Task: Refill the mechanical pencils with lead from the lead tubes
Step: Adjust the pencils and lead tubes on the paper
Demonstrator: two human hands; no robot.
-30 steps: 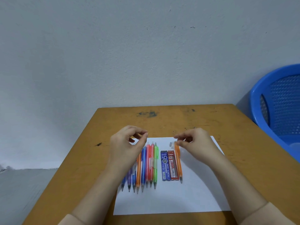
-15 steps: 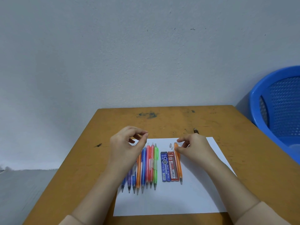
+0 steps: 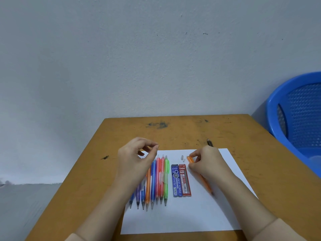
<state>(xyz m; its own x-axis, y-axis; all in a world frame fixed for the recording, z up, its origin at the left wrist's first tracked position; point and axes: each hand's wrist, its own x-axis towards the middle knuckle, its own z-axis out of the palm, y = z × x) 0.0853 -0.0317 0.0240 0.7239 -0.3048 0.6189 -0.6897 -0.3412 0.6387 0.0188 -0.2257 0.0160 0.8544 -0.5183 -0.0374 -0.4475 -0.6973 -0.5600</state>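
The right hand grips the orange pencil near its top end. The pencil runs slantwise over the white paper, tip toward the person and out to the right, top just beside two small white pieces. The left hand hovers over the row of pencils, thumb and forefinger pinched together – whether anything sits between them I cannot tell. The row, the blue lead tube and the red lead tube lie side by side – long axes running away from the person, pencil tips nearest.
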